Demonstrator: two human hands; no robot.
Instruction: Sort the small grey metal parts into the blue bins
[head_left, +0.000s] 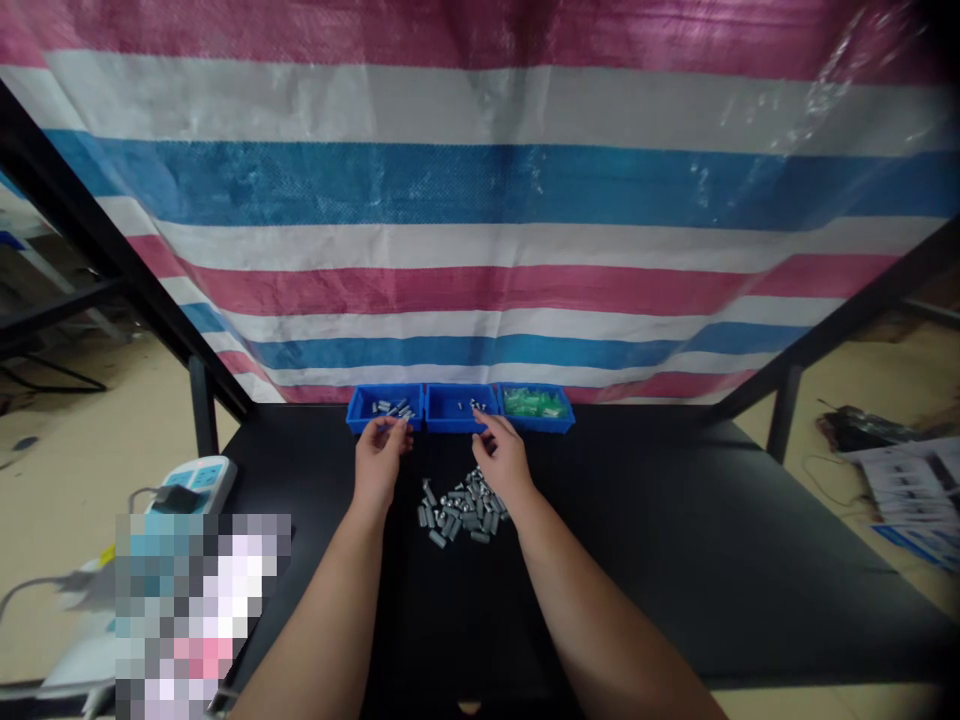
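Observation:
A heap of small grey metal screws [459,510] lies on the black table [675,540]. Behind it stand three blue trays in a row: the left tray [385,407] holds several screws, the middle tray [462,407] holds a few, the right tray [535,405] holds green parts. My left hand [381,458] reaches to the front edge of the left tray, fingers pinched together; what they hold is too small to make out. My right hand [501,455] hovers between the heap and the middle tray, fingers curled towards the tray's front edge, and anything in them is hidden.
A striped pink, white and blue tarp [480,230] hangs right behind the trays. Black frame bars [112,250] slant down at both sides. A white power strip [191,478] with a plug sits off the table's left edge. Papers [911,485] lie on the floor at right.

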